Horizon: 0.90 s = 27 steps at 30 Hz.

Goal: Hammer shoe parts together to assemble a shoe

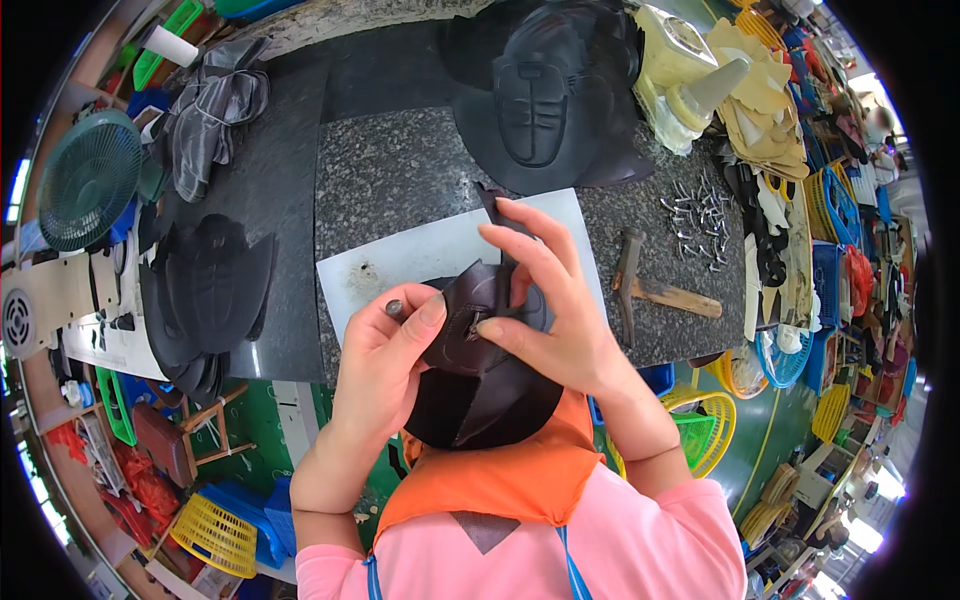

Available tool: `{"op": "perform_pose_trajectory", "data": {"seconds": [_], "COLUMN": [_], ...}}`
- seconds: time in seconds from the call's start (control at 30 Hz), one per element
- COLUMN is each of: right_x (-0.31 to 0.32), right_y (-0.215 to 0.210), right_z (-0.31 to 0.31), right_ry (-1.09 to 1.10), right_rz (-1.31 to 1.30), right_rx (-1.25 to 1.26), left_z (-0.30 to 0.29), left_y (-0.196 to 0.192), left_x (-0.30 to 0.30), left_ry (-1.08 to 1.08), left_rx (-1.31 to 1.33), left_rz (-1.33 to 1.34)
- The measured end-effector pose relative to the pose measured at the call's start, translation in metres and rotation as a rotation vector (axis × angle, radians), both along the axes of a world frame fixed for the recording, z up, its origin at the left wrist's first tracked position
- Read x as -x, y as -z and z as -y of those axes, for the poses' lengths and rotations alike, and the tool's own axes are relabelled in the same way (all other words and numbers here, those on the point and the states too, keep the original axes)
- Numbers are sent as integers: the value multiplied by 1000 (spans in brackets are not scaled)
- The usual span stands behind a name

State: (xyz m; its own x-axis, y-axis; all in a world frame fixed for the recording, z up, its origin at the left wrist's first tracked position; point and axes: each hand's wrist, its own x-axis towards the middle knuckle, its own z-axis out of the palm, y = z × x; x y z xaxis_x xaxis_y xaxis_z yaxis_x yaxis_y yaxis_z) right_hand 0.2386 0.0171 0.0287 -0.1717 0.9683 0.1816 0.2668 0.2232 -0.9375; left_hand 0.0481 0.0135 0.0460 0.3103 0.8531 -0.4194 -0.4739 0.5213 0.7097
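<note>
Over the near edge of the bench I hold a dark leather shoe upper (490, 400), folded so that its flaps hang toward me. My left hand (385, 355) is closed on its left side, thumb on top. A metal rod (396, 308), its round end showing, is also tucked in that hand's fingers. My right hand (560, 315) grips the upper from the right, its thumb pressed beside a small metal fitting (473, 325). That hand's upper fingers are raised near a narrow dark strap (488, 200). Its remaining fingers are partly hidden behind the leather.
Beneath my hands lies a pale board (400, 262) on the speckled stone top. A hammer (660, 292) rests to the right, below scattered metal fasteners (697, 222). Stacked dark uppers lie left (212, 290) and far (535, 110). A glue bottle (708, 92) stands far right.
</note>
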Motion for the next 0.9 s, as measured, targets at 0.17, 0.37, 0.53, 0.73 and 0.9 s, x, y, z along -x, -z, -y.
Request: {"op": "perform_pose_trajectory", "data": {"seconds": [0.17, 0.37, 0.53, 0.73, 0.9], "right_x": [-4, -152, -203, -190, -181], "right_y": [-1, 34, 69, 67, 57], "right_z": [-2, -5, 14, 1, -5], "right_ry": [-63, 714, 673, 588, 640], "right_rz": [31, 1003, 1241, 1106, 1085], "right_rx": [80, -28, 89, -113, -100], "left_z": [-2, -9, -25, -35, -41], "left_y": [7, 15, 17, 25, 33], "left_x": [-1, 12, 17, 24, 27], "left_ry": [105, 6, 89, 135, 173], "left_rx": [-149, -27, 90, 98, 73], "left_rz": [-98, -64, -29, -58, -181]}}
